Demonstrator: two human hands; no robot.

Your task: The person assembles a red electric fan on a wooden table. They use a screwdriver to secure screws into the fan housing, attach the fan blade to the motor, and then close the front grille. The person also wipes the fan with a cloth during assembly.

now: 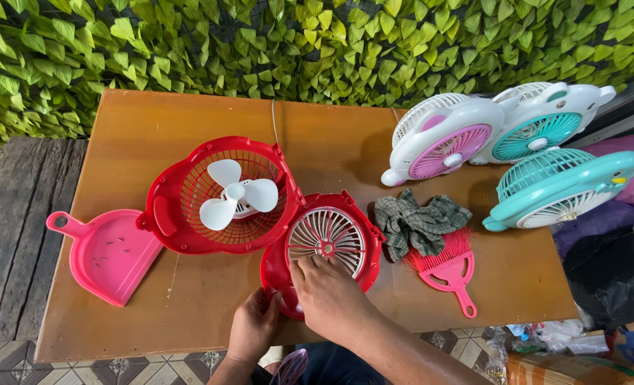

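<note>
Steadying the red fan front grille point(325, 242) flat at the table's point(188, 314) near edge, left hand point(254, 326) grips its rim while right hand point(329, 294) presses curled fingertips point(310, 262) on its white spokes

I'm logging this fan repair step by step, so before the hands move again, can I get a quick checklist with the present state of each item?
1. Red front grille flat on the table: ok.
2. Right hand on the grille, fingers at its white ribs: ok.
3. Left hand steadying the grille's near edge: ok.
4. Red rear housing with the white blade lying open beside it: ok.
5. Screws or tool within reach: cannot tell.
6. Checked cloth and pink brush apart from the grille: ok.
</note>
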